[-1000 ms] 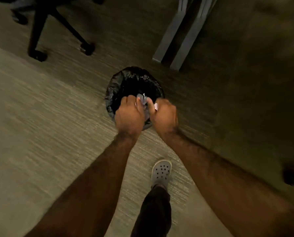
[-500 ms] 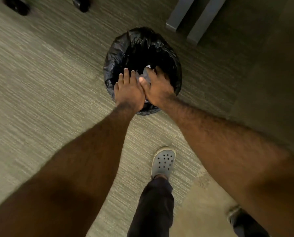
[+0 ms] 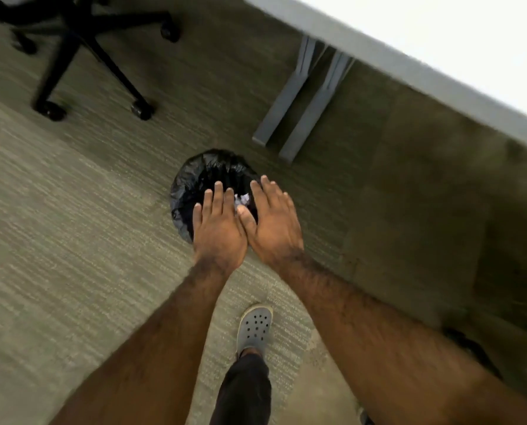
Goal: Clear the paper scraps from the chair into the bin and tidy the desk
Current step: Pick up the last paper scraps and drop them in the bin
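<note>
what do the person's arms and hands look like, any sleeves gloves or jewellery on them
Both forearms are bare and hairy, with no sleeves in view up to the frame edge. The left hand and right hand wear no gloves, and no rings, watch or wristband show on the visible backs and wrists. Fingernails are short and unpainted. The picture is slightly blurred, so fine marks cannot be told.

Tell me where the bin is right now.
In the head view the bin, lined with a black bag, stands on the carpet at centre, under the left hand and right hand, near the desk leg.
</note>
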